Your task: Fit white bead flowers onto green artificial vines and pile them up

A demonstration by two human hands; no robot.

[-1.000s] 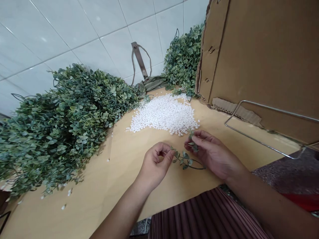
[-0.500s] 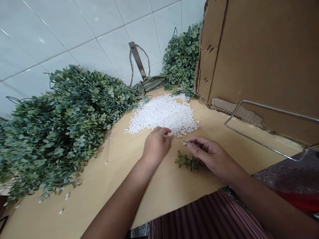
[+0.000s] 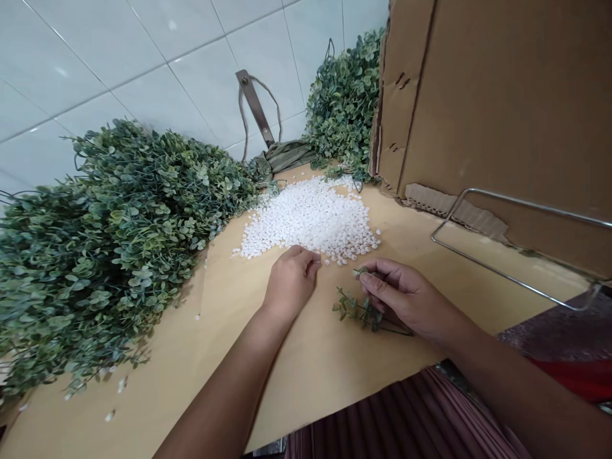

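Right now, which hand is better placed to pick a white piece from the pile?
Probably the left hand: its fingertips are at the near edge of the white pile. The right hand sits a little farther off and is occupied, holding a green sprig.

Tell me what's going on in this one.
A person's right hand holds a leafy sprig just above or on the table. The left hand is at the near edge of a pile of white pellets, fingertips together; whether it grips one is unclear. A big heap of greenery lies to the left, with cardboard at the right.
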